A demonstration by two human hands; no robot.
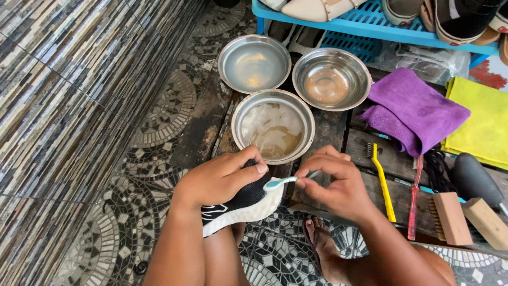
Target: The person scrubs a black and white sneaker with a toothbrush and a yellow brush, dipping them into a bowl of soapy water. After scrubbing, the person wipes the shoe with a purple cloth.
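My left hand (219, 177) grips a black sneaker with a white sole (244, 208), toe pointing right, above my knee. My right hand (338, 182) pinches a light blue toothbrush (280, 182) whose head rests on the toe edge of the sneaker's sole. Just beyond both hands stands a steel bowl (241, 114) holding murky soapy water. Behind it are two more steel bowls, the left bowl (226, 53) with cloudy water and the right bowl (354, 58) with clearer water.
A purple cloth (418, 108) and a yellow cloth (481, 122) lie on the wooden board at right. A yellow brush (383, 182), a red brush (414, 198) and wooden-backed brushes (450, 217) lie near my right hand. A blue shoe rack (370, 24) stands behind. A tiled wall rises left.
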